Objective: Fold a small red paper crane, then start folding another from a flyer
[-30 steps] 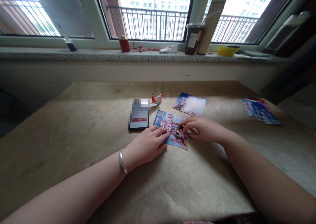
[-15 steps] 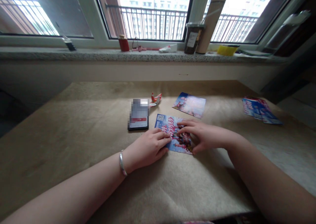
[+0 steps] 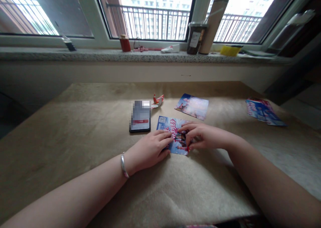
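A printed leaflet (image 3: pixel 164 122) in blue and pink, with a QR code in its corner, lies on the table in front of me. My left hand (image 3: pixel 155 146) rests on its left part, fingers stretched out and pressing it down. At the right side, my right hand (image 3: pixel 200 136) grips the leaflet's edge, thumb near the lower corner and fingers on top. That edge seems to curl up and inward, though the fingers partly hide it. Left of the leaflet is a phone (image 3: pixel 140 116) with a lit, partly blurred screen.
Behind the phone stands a folded paper figure (image 3: pixel 157 100) in orange and white. Another leaflet (image 3: pixel 192 106) lies beyond my right hand, and several more leaflets (image 3: pixel 263 111) overlap at the far right. Jars and a tall tube (image 3: pixel 214 23) stand on the windowsill (image 3: pixel 100 56).
My right thumb and fingers have moved slightly left and closed on the leaflet's right edge, bringing that edge inward. My left hand has stayed nearly still.
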Demonstrator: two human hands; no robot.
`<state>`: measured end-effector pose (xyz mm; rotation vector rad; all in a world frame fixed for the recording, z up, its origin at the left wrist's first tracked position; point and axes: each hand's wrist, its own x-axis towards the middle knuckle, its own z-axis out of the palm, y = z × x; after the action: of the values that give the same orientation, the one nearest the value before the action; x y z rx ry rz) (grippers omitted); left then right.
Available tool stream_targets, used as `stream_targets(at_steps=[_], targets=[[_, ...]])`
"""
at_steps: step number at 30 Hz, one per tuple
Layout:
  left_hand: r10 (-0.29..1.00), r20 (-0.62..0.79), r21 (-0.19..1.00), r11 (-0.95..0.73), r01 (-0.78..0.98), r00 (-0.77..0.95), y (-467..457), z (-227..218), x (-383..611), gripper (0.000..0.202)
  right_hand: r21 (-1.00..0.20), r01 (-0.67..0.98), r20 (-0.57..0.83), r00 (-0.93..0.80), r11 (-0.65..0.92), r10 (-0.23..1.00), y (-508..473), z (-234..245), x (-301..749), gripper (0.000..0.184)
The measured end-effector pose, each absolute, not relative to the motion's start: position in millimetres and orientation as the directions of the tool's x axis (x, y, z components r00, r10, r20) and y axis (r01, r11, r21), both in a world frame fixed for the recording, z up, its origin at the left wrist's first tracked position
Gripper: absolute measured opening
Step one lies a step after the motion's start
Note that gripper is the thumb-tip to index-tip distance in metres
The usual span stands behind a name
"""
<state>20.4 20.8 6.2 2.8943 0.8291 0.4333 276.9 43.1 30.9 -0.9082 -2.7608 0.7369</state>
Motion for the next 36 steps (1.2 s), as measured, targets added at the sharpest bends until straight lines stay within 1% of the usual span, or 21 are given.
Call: stream_targets(at_steps=[4,7,13,17,22,26,29,32,36], targets=[[0.502,0.263,0.162,-0.865,0.475,0.824,18.4,10.1,21.4,0.032,-0.532,0.504,0.037,-0.789,0.680,0.613,44.0,27.2,275.1,0.011],[0.467,0.266,0.160,-0.884,0.439,0.843,15.9,13.5,22.9,0.029,-0.532,0.499,0.076,-0.776,0.684,0.626,43.9,24.9,272.1,0.008],[0.445,0.224,0.197,-0.892,0.407,0.867,12.7,16.7,24.5,0.034,-0.459,0.538,0.156,-0.734,0.707,0.660,41.9,19.6,263.4,0.004],[0.434,0.214,0.236,-0.892,0.385,0.875,12.0,16.9,25.7,0.032,-0.403,0.587,0.190,-0.697,0.702,0.692,41.5,14.9,258.8,0.004],[0.476,0.231,0.296,-0.865,0.405,0.848,12.9,14.8,27.8,0.025,-0.379,0.609,0.240,-0.663,0.697,0.709,42.8,7.5,255.3,0.006],[0.501,0.246,0.320,-0.850,0.418,0.830,14.0,12.4,27.3,0.028,-0.374,0.615,0.280,-0.639,0.694,0.717,43.2,2.9,251.4,0.007],[0.486,0.264,0.317,-0.859,0.401,0.833,14.5,11.4,26.1,0.032,-0.348,0.631,0.304,-0.623,0.693,0.720,42.8,1.8,247.5,0.009],[0.459,0.277,0.283,-0.878,0.385,0.844,15.4,10.6,25.4,0.032,-0.318,0.656,0.324,-0.603,0.684,0.729,43.4,0.9,244.9,0.012],[0.428,0.295,0.239,-0.899,0.368,0.854,16.8,9.6,26.5,0.028,-0.327,0.648,0.314,-0.612,0.688,0.726,46.2,-1.4,244.5,0.013]])
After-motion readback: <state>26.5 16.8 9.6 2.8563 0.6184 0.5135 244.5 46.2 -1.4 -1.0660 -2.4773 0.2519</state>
